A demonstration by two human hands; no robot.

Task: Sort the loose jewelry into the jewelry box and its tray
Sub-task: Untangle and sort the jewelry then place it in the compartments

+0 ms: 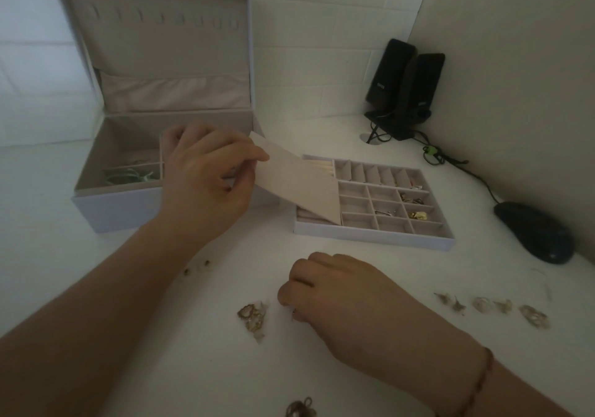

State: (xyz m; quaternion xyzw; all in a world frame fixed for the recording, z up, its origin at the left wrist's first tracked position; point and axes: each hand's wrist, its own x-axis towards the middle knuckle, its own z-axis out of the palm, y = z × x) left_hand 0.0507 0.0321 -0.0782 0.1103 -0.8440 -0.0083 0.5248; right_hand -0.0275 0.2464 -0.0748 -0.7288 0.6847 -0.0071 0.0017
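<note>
Head view: left hand [206,172] pinching flap [296,185] up at eleven o'clock, uncovering tray [373,234]; right hand [335,291] curled, picking earring [293,314], six o'clock.

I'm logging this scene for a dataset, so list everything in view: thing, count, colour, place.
jewelry box: one, white, lid open, back left
tray: one, white with beige compartments, right of box
flap: one, beige, lifted over tray's left end
loose jewelry: several gold pieces, scattered on the near table
speakers: two, black, back corner
mouse: one, black, far right
table: one, white
left hand: pinches flap
right hand: fingers curled down on table near jewelry
</note>
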